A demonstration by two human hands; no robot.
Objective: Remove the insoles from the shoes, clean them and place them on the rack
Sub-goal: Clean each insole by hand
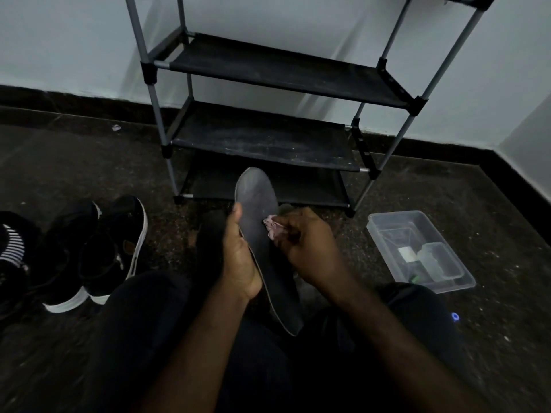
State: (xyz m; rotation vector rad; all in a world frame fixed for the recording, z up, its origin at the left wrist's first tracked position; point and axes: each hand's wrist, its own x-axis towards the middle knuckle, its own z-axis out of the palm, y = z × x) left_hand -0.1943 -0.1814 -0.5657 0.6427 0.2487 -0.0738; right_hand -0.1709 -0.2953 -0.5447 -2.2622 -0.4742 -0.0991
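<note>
A long dark grey insole stands almost upright in front of me, toe end up. My left hand grips its left edge at mid-length, thumb on the top face. My right hand presses a crumpled pink cloth against the insole's right side. A pair of black shoes with white soles lies on the floor to the left. The black shoe rack stands straight ahead against the wall, and I see nothing on its shelves.
A clear plastic box with small items inside sits on the dark floor to the right. A striped black-and-white shoe is at the far left edge. My dark-trousered legs fill the lower view. A small scrap lies near the wall.
</note>
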